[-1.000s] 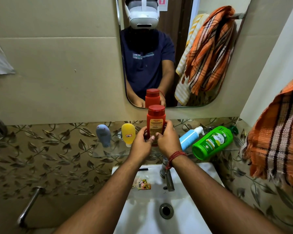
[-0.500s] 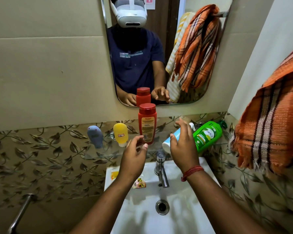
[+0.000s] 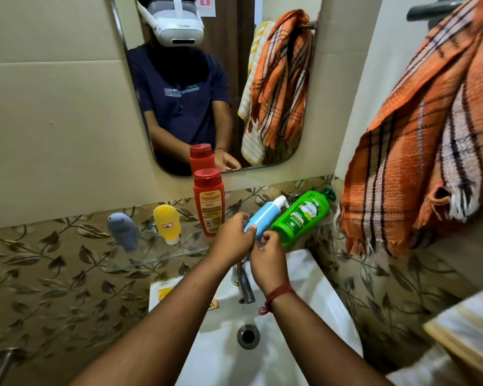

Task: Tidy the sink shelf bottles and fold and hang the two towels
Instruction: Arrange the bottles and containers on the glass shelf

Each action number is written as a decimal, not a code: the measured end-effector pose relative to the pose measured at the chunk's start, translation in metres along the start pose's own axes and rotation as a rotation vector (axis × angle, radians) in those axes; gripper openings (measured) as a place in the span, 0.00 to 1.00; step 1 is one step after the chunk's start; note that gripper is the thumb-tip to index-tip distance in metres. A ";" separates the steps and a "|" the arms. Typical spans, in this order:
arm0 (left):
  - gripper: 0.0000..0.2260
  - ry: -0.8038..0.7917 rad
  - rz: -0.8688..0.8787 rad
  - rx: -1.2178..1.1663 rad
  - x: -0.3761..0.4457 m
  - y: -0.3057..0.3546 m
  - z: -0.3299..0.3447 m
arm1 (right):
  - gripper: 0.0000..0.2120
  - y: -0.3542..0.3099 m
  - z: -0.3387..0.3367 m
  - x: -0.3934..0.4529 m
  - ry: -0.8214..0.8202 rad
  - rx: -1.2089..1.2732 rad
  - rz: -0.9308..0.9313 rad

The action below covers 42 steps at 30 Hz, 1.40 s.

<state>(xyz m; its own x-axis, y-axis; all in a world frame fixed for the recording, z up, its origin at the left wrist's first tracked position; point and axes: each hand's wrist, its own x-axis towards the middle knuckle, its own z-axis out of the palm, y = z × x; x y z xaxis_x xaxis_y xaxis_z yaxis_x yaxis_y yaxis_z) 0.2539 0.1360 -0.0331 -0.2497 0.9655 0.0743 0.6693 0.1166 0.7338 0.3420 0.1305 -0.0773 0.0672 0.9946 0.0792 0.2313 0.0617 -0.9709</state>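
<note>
Upright red bottle [image 3: 209, 201] at centre, both hands [image 3: 232, 238] [image 3: 266, 256] pinching toppled blue bottle [image 3: 263, 217]; green bottle [image 3: 301, 218], towels unfolded

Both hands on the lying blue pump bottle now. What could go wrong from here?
1. The blue pump bottle lies against the tilted green bottle; lifting it may let the green one roll off the glass shelf into the sink.
2. The left hand works close to the upright red bottle; a nudge could topple it.
3. The right hand seems to pinch only the bottle's base, so it may slip.
</note>
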 end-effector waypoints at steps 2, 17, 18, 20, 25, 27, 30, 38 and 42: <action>0.18 -0.056 -0.029 0.084 0.006 0.006 0.000 | 0.07 -0.007 0.001 0.002 -0.037 0.060 0.076; 0.19 0.099 0.036 -0.334 -0.009 -0.004 -0.001 | 0.16 -0.023 -0.015 0.006 -0.093 0.306 0.004; 0.22 0.100 0.049 -0.372 -0.009 -0.003 -0.001 | 0.16 -0.029 -0.019 0.010 -0.084 0.308 -0.016; 0.27 0.099 0.067 -0.416 -0.008 -0.001 0.000 | 0.17 -0.041 -0.025 0.022 -0.081 0.276 -0.053; 0.33 0.116 0.085 -0.448 -0.003 0.008 0.005 | 0.20 -0.057 -0.036 0.048 -0.114 -0.020 -0.141; 0.33 0.128 0.089 -0.445 0.002 0.011 0.010 | 0.18 -0.062 -0.041 0.058 -0.125 -0.164 -0.193; 0.31 0.161 0.090 -0.410 0.010 0.012 0.017 | 0.16 -0.067 -0.045 0.071 -0.168 -0.265 -0.230; 0.24 0.198 0.021 -0.281 0.026 0.009 0.028 | 0.21 -0.067 -0.041 0.084 -0.281 -0.464 -0.227; 0.21 0.184 -0.005 -0.274 0.031 0.010 0.029 | 0.21 -0.066 -0.041 0.089 -0.303 -0.482 -0.247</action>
<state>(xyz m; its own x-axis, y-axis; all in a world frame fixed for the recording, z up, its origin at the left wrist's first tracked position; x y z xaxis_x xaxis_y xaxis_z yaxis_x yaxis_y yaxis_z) 0.2731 0.1736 -0.0435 -0.3915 0.9039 0.1725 0.4606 0.0301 0.8871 0.3724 0.2119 0.0026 -0.3066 0.9397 0.1517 0.6220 0.3184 -0.7154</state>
